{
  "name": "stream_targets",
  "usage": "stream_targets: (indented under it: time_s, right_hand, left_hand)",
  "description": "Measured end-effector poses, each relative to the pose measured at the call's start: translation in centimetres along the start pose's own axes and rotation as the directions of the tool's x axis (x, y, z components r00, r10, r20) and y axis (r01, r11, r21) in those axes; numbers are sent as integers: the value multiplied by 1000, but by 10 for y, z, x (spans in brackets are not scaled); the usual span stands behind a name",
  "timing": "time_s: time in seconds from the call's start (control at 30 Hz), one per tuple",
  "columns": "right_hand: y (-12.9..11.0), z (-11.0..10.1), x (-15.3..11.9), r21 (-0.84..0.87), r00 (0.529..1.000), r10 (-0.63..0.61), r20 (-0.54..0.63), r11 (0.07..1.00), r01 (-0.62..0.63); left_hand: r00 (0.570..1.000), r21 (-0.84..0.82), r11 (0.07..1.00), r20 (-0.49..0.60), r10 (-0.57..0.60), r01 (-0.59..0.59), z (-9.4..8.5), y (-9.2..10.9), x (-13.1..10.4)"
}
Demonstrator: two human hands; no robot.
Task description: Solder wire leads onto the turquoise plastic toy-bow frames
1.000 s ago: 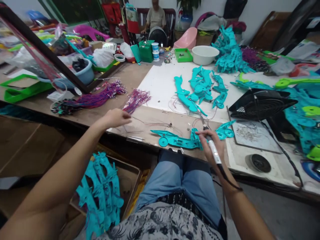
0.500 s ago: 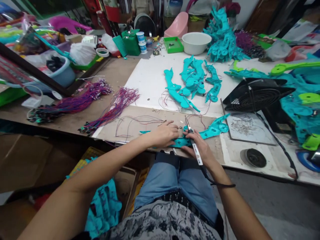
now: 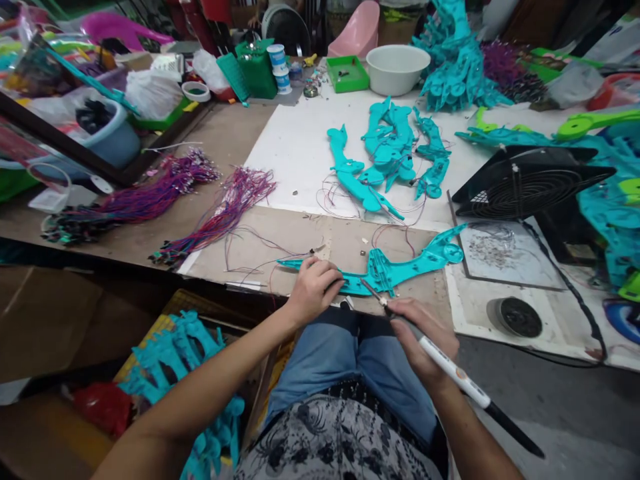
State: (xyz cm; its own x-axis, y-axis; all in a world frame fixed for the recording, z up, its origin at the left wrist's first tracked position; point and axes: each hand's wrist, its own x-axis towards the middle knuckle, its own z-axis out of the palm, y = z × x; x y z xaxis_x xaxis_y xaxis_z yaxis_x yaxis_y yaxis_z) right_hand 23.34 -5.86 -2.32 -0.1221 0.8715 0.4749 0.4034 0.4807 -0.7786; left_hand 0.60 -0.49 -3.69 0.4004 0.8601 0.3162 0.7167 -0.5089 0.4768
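A long turquoise plastic part (image 3: pixel 407 270) lies near the front edge of the table. My left hand (image 3: pixel 315 285) rests on its left portion with curled fingers; the fingertips press on the part, and whatever lies under them is hidden. In my right hand (image 3: pixel 425 337) is a soldering iron (image 3: pixel 453 370) with a white handle and black end. Its metal tip points left and sits at the part's lower middle, though I cannot tell whether it touches. Thin red and dark wires (image 3: pixel 250 250) lie to the left of my left hand.
Bundles of purple-red wires (image 3: pixel 200 230) lie on the left. More turquoise parts (image 3: pixel 387 150) sit on white paper ahead. At right stand a black fan (image 3: pixel 530 183), a board with solder bits (image 3: pixel 493 253) and a round tin (image 3: pixel 520 317). A crate of turquoise parts (image 3: pixel 175 360) is below left.
The soldering iron has swung from upright to tilted, its tip now lower and pointing left. My left hand has shifted left along the turquoise part, uncovering its middle.
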Motion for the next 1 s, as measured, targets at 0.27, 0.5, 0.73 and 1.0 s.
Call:
stream_targets:
  time_s: [0.27, 0.5, 0.73, 1.0]
  right_hand:
    - [3, 12, -18, 35, 998, -49, 38, 998, 48]
    - [-3, 16, -11, -40, 985, -158, 69, 986, 161]
    - [-7, 17, -8, -53, 984, -172, 42, 983, 174]
    - [-4, 34, 0, 59, 989, -141, 41, 989, 139]
  left_hand:
    - [1000, -31, 999, 3, -10, 10, 0, -1, 3]
    - [994, -39, 998, -101, 49, -54, 7, -3, 1]
    - [984, -102, 994, -167, -64, 47, -6, -6, 3]
    - [992, -102, 988, -42, -121, 117, -17, -15, 3]
